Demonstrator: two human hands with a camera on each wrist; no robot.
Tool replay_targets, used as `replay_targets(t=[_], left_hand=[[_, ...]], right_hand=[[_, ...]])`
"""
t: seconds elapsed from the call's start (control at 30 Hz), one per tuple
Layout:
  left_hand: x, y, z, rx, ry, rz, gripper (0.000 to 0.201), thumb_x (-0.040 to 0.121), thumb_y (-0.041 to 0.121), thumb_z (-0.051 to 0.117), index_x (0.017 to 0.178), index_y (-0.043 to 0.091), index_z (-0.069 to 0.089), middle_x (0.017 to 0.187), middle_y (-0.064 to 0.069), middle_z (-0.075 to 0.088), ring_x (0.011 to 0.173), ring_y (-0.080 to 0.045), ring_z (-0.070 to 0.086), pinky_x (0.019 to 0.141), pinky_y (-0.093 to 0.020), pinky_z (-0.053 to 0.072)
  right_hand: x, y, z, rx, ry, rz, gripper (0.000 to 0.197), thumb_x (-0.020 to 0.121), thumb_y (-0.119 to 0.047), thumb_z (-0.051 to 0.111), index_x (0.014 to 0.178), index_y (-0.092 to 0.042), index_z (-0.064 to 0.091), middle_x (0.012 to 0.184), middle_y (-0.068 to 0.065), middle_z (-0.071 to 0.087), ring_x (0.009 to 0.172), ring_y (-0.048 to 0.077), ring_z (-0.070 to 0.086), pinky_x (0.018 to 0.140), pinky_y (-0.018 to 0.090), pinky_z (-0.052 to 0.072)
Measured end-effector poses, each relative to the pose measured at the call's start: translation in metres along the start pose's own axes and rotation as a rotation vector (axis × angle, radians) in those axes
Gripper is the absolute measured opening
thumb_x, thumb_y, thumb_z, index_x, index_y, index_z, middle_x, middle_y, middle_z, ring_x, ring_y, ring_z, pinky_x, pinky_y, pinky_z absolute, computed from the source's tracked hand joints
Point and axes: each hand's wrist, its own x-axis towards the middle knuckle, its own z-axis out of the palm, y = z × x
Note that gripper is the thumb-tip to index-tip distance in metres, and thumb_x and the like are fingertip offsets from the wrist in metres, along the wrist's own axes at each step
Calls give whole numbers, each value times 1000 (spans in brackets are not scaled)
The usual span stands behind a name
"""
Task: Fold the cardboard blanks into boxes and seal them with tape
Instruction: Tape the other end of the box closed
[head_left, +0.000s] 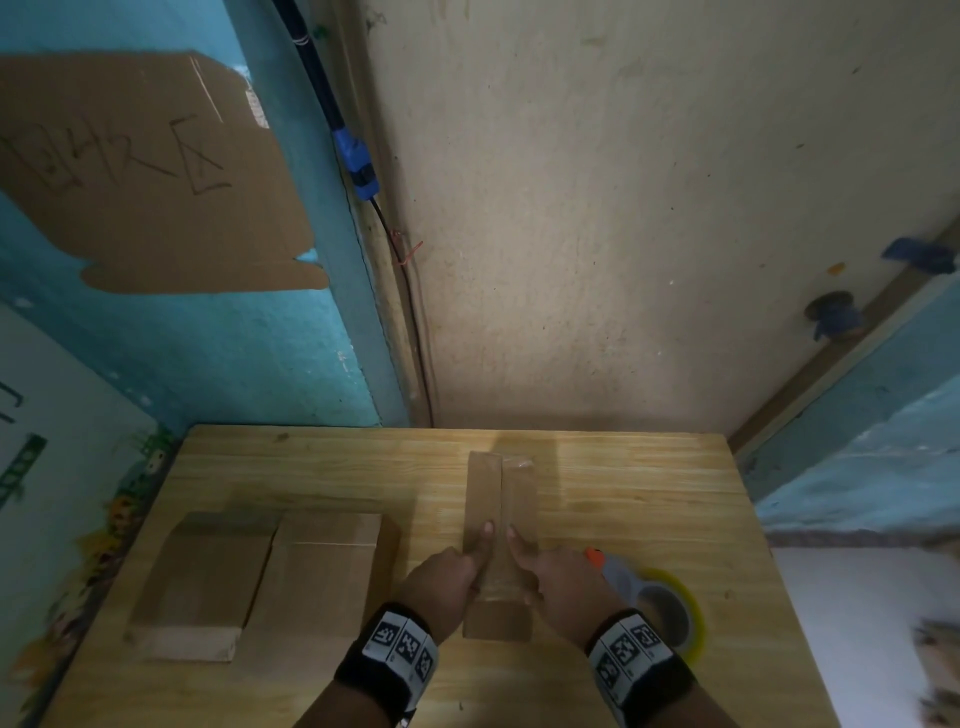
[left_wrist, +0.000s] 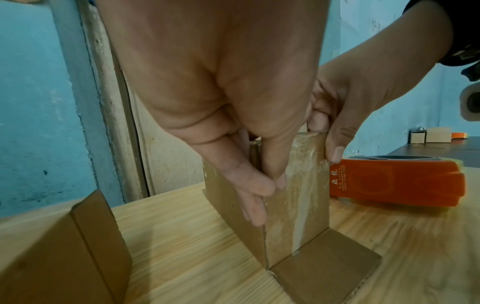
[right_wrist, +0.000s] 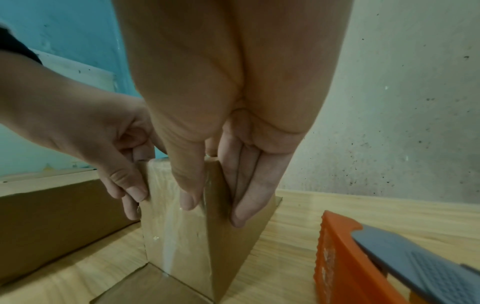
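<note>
Nearest the person, both hands are clamped on the tall narrow box (head_left: 500, 525) standing in the middle of the bench (head_left: 649, 499). The left hand (head_left: 448, 582) has its thumb on the taped face and its fingers down the left side; the right hand (head_left: 551, 584) mirrors it on the right. Clear tape (left_wrist: 298, 185) already runs down the face over the seam, and a loose flap (left_wrist: 324, 265) lies flat on the bench at the box's foot.

My take on doing this bit well: squeeze evenly from both sides so the seam edges meet flush, then rub the thumbs along the tape toward the flap end so no bubbles stay. The cardboard looks thin and bows a little on the left wall in the left wrist view, so press too hard and it'll probably crease.

Just right of the box sits the orange tape dispenser (left_wrist: 394, 183), close enough that an elbow swing could knock it, though handy for the next strip. Left of the box lie two more cardboard pieces (head_left: 260, 577), one overlapping the other; can't tell whether they're flat blanks or finished. Beyond the box there's only bare bench and then the wall (head_left: 649, 208), with a cable (head_left: 358, 166) running down the corner. Nothing blocks the hands.
</note>
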Motion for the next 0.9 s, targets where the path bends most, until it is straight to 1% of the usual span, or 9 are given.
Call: replay_targets(t=[0.17,0.23,0.3,0.4,0.53,0.63,0.73,0.83,0.9], left_hand=[[0,1,0,161,-41,-11,84,107,20,43,160,29,-22,117,-19,62,100,-33,64,82,-41,52],[2,1,0,255,-33,-9,84,107,18,43,160,26,-21,116,-18,64,99,-33,65,82,-43,53],[2,2,-1,305,-31,-7,83,107,17,44,161,24,-19,115,-17,65,98,-33,66,83,-45,54],[1,2,0,290,-28,-15,83,108,19,44,161,25,-19,115,-17,64,99,-32,66,83,-43,54],[0,4,-2,256,-35,-27,81,108,18,41,161,26,-19,118,-17,63,103,-32,65,84,-43,54],[0,6,-7,261,-63,-27,80,108,16,39,161,25,-20,120,-18,63,105,-34,64,85,-44,53],[-2,10,-7,320,-91,-34,85,106,11,43,160,22,-22,121,-20,63,103,-36,65,80,-45,52],[-5,9,1,344,-62,-52,93,103,9,50,160,22,-22,115,-18,66,95,-32,68,73,-42,51],[-7,10,6,307,-34,-58,92,103,12,50,160,23,-22,116,-17,66,94,-31,68,75,-40,52]], right_hand=[[-13,-4,8,21,197,-21,72,105,-12,48,168,-32,20,139,22,61,124,39,62,104,43,49],[-12,-7,6,17,149,2,74,106,-11,48,169,-31,13,141,23,59,125,40,61,104,43,49],[-11,-10,3,-26,40,21,84,108,-12,50,169,-28,-6,144,25,56,127,38,60,105,41,49],[-11,-9,5,-54,30,-10,85,109,-9,44,166,-24,-18,137,25,60,118,34,65,99,38,52],[-15,-10,-2,-64,-22,-31,85,109,-4,39,165,-22,-23,140,26,57,121,35,63,105,42,52],[-18,-11,-11,-44,-78,-35,93,106,-2,46,163,-24,-24,144,24,55,124,34,62,107,42,51],[-12,-9,-9,-59,-17,-40,97,104,-14,58,166,-25,-16,147,19,54,130,32,58,109,42,50],[-7,-14,-2,-86,36,22,89,107,-22,53,167,-24,-13,141,17,59,127,31,60,108,43,51],[-7,-19,7,-97,74,56,87,108,-24,51,166,-27,-14,133,15,64,119,30,65,103,42,54]])
